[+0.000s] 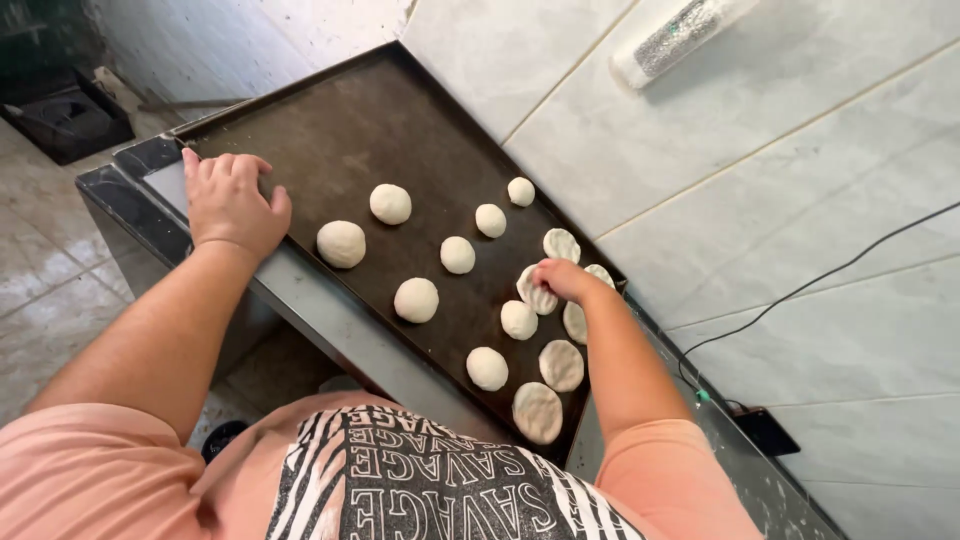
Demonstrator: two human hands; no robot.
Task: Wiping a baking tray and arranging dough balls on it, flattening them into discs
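Pale tiled wall (750, 130) behind, with a thin black cable (800, 290) across it, and grey floor tiles (40, 270) below on the left. From the head view: dark baking tray (330, 150) lying on a narrow metal counter (330, 310), close against the wall. On the tray, round dough balls (341, 244) in loose rows toward the far end, and flattened discs (538, 411) gathered at the near end, some touching each other. Left hand (232, 205) palm down on the far corner of the tray, fingers bent over its rim and holding it. Right hand (560, 280) with fingertips bunched down on one half-flattened dough piece (535, 297) near the wall side – pressing or pinching, cannot tell which, so closed or not stays unclear. For good work at this step, probably best to keep the left hand firm on the rim, so that the tray does not slide on the smooth counter. Press with the flat of the fingers from the middle outward – not with the tips only, otherwise thin spots and dents. Leave a small gap between neighbours, since discs already touching may stick together. Match thickness to the finished discs beside it.
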